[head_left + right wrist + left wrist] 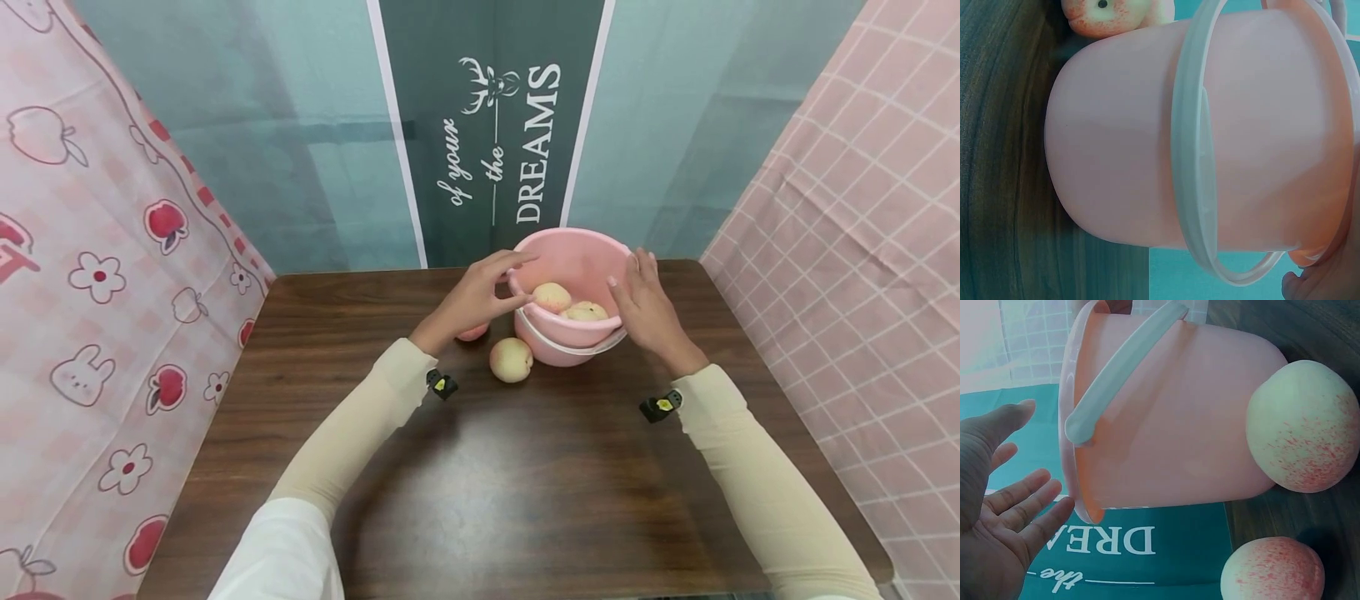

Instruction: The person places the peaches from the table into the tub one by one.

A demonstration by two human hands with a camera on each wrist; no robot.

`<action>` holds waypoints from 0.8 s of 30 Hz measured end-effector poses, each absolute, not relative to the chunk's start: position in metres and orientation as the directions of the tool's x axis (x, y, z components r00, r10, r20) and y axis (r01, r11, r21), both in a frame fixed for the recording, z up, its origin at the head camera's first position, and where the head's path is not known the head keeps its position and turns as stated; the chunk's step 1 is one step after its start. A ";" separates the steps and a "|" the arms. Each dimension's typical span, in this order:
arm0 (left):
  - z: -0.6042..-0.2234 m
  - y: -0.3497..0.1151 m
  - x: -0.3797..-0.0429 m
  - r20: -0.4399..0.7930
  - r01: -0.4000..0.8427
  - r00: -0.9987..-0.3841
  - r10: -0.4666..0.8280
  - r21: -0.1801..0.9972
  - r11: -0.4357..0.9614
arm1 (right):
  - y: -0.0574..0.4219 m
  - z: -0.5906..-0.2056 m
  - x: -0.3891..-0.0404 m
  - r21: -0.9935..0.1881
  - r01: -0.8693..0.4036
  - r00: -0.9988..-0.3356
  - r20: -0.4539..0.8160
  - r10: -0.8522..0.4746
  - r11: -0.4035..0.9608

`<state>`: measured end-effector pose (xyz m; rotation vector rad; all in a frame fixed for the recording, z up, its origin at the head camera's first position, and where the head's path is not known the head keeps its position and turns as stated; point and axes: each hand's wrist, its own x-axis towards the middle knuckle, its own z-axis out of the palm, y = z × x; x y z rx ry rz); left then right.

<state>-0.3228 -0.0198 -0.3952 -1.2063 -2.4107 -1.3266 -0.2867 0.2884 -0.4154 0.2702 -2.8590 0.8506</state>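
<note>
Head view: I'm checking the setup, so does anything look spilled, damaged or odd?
The dark panel looks odd: its lettering runs sideways, bottom to top. Nothing looks spilled or damaged; the pink bucket stands upright, two peaches inside, two more beside it on the table.

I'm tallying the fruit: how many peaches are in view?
4: two peaches in the pink bucket, two beside it on the table; more may be hidden inside.

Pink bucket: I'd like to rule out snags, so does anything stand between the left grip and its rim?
Nothing visible stands between the left grip and the rim of the pink bucket. The white handle hangs below the rim, outside the wall, and two peaches lie lower, on the table.
</note>
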 end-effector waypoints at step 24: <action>-0.414 -0.047 -0.315 0.455 0.625 -0.753 0.475 0.719 0.303 | 0.292 -0.418 -0.288 -0.536 -0.205 -0.975 0.181 -0.126 0.819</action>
